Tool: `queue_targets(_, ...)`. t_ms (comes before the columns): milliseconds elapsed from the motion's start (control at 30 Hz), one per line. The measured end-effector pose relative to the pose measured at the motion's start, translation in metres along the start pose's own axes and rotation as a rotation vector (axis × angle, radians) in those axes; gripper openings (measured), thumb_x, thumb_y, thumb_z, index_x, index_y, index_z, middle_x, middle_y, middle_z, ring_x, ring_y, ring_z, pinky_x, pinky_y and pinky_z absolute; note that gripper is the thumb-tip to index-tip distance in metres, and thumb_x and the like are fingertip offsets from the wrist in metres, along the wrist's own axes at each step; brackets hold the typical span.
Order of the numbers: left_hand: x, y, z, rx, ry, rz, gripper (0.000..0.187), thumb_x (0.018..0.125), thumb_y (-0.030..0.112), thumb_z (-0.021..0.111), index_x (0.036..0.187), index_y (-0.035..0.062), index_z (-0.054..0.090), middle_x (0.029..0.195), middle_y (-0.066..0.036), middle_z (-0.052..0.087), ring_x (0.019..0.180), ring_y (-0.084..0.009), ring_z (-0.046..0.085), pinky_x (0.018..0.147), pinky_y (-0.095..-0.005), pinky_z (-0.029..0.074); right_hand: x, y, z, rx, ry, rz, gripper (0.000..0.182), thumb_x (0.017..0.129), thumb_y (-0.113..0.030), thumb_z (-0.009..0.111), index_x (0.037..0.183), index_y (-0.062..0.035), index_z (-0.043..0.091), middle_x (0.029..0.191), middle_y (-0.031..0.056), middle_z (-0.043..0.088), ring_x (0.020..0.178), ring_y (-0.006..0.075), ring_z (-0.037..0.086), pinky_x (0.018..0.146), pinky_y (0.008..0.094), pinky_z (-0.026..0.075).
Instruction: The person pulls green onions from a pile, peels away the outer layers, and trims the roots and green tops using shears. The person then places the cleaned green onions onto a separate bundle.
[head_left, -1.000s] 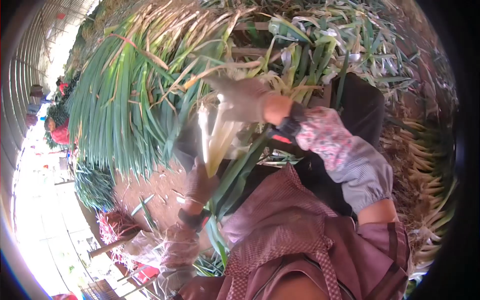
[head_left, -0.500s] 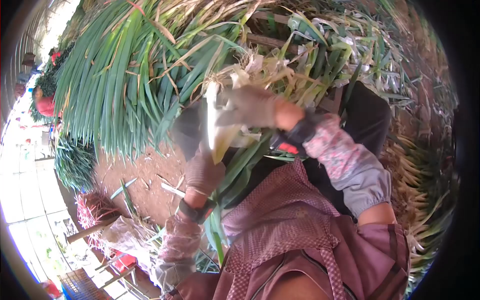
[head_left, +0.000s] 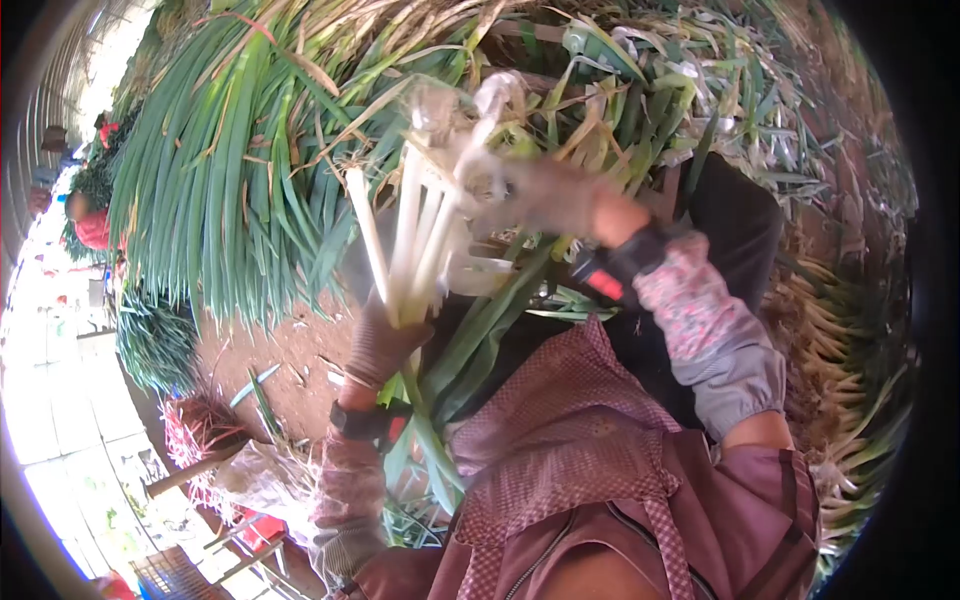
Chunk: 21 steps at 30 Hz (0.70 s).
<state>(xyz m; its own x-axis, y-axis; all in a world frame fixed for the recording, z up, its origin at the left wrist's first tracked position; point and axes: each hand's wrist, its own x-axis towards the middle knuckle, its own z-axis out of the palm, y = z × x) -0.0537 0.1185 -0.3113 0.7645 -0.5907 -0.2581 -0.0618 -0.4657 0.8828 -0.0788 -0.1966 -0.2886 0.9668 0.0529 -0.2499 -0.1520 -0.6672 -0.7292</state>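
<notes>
My gloved left hand (head_left: 385, 340) is closed around several green onions (head_left: 405, 235). Their white stems fan upward with the root ends at the top, and their green leaves hang below the fist. Beside the upper stems is my gloved right hand (head_left: 550, 195), its fingers smeared by motion. Whether it touches the stems or holds any peel cannot be made out. Behind both hands lies a large pile of green onions (head_left: 225, 180), its long leaves spread to the left. Loose pale peelings and leaves (head_left: 600, 130) are heaped beyond my right hand.
More green onions (head_left: 830, 370) lie in a row on the ground at the right. At the left are a leafy bundle (head_left: 155, 335), pink-and-white ties (head_left: 195, 430) and a plastic sheet (head_left: 260, 475). A person in red (head_left: 92, 222) is at the far left. Bare soil (head_left: 290, 370) shows between.
The stems in my left hand now spread apart, with several showing separately. My left hand has shifted slightly left and down, and my right hand has moved right, away from the nearest stem.
</notes>
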Motion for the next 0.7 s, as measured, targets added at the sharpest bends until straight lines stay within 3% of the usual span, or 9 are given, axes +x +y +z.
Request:
queue_targets(167,-0.003,0.002,-0.005,-0.025,-0.036,-0.086,0.050,0.066,0.000,0.079,0.113,0.0015,0.061,0.097,-0.006,0.067,0.087,-0.0164,0.065,0.077,-0.0326,0.056,0.015,0.002,0.082,0.785,-0.164,0.004,0.057,0.087,-0.047,0.073,0.110,0.0041,0.066,0.087,0.0150,0.069,0.077,0.0264,0.067,0.079,0.0387,0.054)
queue_targets(267,-0.005,-0.016,-0.012,-0.043,-0.010,-0.133,0.052,0.068,0.001,0.082,0.116,0.0007,0.061,0.097,-0.005,0.067,0.087,-0.0161,0.065,0.076,-0.0320,0.057,0.019,0.007,0.075,0.686,-0.159,0.164,0.037,0.089,-0.034,0.069,0.104,-0.0009,0.069,0.093,0.0151,0.071,0.081,0.0292,0.068,0.076,0.0387,0.055)
queue_targets(333,-0.008,-0.018,-0.015,0.009,0.016,-0.148,0.050,0.071,-0.001,0.082,0.116,0.0005,0.061,0.097,-0.005,0.068,0.085,-0.0159,0.066,0.077,-0.0308,0.057,0.063,0.060,0.085,-0.151,0.369,-0.339,0.024,0.089,-0.025,0.064,0.098,-0.0039,0.071,0.093,0.0130,0.073,0.078,0.0283,0.069,0.070,0.0401,0.056)
queue_targets(400,-0.012,-0.026,-0.019,-0.038,0.004,-0.162,0.051,0.070,-0.001,0.083,0.116,0.0004,0.061,0.096,-0.004,0.068,0.084,-0.0156,0.066,0.076,-0.0310,0.057,0.079,0.119,0.028,-0.851,0.616,-0.141,0.027,0.093,-0.024,0.054,0.098,-0.0025,0.070,0.090,0.0155,0.073,0.079,0.0279,0.070,0.067,0.0414,0.056)
queue_targets(433,-0.012,-0.029,-0.021,-0.063,0.002,-0.165,0.051,0.070,-0.001,0.083,0.116,0.0004,0.061,0.096,-0.004,0.067,0.084,-0.0154,0.066,0.075,-0.0311,0.057,0.067,0.116,-0.005,-0.373,0.515,0.029,0.025,0.094,-0.023,0.055,0.099,-0.0025,0.069,0.084,0.0124,0.070,0.075,0.0248,0.070,0.065,0.0386,0.057)
queue_targets(500,-0.018,-0.030,-0.023,-0.105,0.018,-0.178,0.055,0.068,0.004,0.086,0.117,0.0000,0.061,0.099,-0.005,0.066,0.086,-0.0160,0.064,0.075,-0.0314,0.057,0.039,0.105,-0.073,0.806,0.678,0.349,0.020,0.097,-0.020,0.058,0.100,-0.0026,0.068,0.073,0.0062,0.063,0.068,0.0186,0.069,0.061,0.0329,0.059)
queue_targets(567,-0.013,-0.030,-0.021,-0.150,0.014,-0.196,0.057,0.067,0.005,0.087,0.117,-0.0001,0.061,0.101,-0.005,0.066,0.087,-0.0160,0.063,0.075,-0.0313,0.057,0.037,0.092,-0.064,0.395,0.302,0.059,0.029,0.090,-0.033,0.070,0.102,-0.0065,0.067,0.073,0.0018,0.061,0.066,0.0153,0.064,0.058,0.0313,0.057)
queue_targets(633,-0.008,-0.025,-0.022,-0.180,-0.010,-0.235,0.057,0.067,0.003,0.086,0.118,0.0000,0.061,0.101,-0.005,0.066,0.087,-0.0156,0.063,0.075,-0.0310,0.057,0.021,0.039,-0.027,0.376,-0.016,0.167,0.040,0.086,-0.038,0.075,0.110,-0.0064,0.065,0.078,0.0014,0.062,0.065,0.0132,0.062,0.055,0.0295,0.055)
queue_targets(700,-0.009,-0.021,-0.019,-0.191,-0.004,-0.223,0.056,0.068,0.003,0.086,0.118,0.0002,0.061,0.100,-0.005,0.066,0.087,-0.0156,0.063,0.075,-0.0310,0.057,0.025,0.022,0.037,0.505,-0.148,-0.007,0.047,0.088,-0.042,0.072,0.109,-0.0009,0.067,0.085,0.0078,0.068,0.069,0.0197,0.065,0.065,0.0325,0.057)
